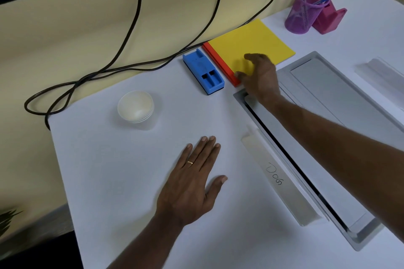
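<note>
Early: reaching pad [251,42] with half-open right hand [260,77], nothing gripped yet; resting flat, empty left hand [192,183] on table [109,170].

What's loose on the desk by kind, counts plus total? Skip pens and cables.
blue whiteboard eraser: 1
yellow-on-orange paper pad: 1
white paper cup stack: 1
purple mesh pen holder: 1
pink stand: 1
clear label holders: 2
Total: 7

Head-worn wide-angle camera looks forward and down, close over the white desk [109,170]; left hand [192,183] lower centre, right hand [261,76] mid-frame.
</note>
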Available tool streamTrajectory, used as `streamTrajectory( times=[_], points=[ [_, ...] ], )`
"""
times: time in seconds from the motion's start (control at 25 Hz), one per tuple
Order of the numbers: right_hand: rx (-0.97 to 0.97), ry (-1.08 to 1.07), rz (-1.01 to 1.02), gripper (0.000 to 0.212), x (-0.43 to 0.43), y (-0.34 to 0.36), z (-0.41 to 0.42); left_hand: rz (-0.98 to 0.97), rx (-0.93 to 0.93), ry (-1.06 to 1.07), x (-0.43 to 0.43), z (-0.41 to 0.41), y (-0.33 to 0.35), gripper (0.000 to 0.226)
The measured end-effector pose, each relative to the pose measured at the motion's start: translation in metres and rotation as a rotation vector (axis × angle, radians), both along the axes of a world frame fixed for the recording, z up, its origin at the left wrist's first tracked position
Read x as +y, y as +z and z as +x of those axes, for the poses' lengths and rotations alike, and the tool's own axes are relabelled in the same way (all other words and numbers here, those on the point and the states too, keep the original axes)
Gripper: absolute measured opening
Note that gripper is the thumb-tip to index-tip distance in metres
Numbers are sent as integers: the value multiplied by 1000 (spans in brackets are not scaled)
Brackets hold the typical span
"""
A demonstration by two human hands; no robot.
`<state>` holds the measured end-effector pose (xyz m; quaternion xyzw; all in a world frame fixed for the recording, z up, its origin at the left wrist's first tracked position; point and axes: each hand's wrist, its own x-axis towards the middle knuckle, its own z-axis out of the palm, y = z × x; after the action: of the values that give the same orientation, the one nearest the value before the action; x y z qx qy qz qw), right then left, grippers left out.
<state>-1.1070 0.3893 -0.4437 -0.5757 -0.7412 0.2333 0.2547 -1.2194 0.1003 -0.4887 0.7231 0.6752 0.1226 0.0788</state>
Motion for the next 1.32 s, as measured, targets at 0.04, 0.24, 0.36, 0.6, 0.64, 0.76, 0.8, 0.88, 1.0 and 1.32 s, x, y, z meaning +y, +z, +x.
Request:
streamTrajectory(
  times=[0.04,0.24,0.36,0.6,0.64,0.76,0.8,0.88,1.0,1.32],
  points=[
    [-41,36,-43,72,-3,-4,-2,0,5,0,0,0,0,68],
    [-168,125,11,62,-11,-15,-4,1,8,3,0,0,-1,68],
    [-203,150,57,53,-14,-14,-4,5,11,4,0,0,0,68],
    [-277,204,20,56,-12,-14,3,-2,26,4,1,0,-2,69],
    [-271,203,-9,59,-11,-13,3,-1,29,5,1,-1,-3,69],
    [-232,207,-78,68,-14,-4,7,19,31,4,0,-1,-4,68],
    [-212,201,-73,70,-18,0,10,32,28,7,0,0,-5,67],
    [-206,197,-5,70,-30,9,18,53,30,11,0,0,-5,67],
    [-234,248,53,67,-55,25,31,58,71,11,0,-1,-8,67],
    [-356,308,31,67,-158,66,76,14,152,-12,-2,2,4,67]
  ],
)
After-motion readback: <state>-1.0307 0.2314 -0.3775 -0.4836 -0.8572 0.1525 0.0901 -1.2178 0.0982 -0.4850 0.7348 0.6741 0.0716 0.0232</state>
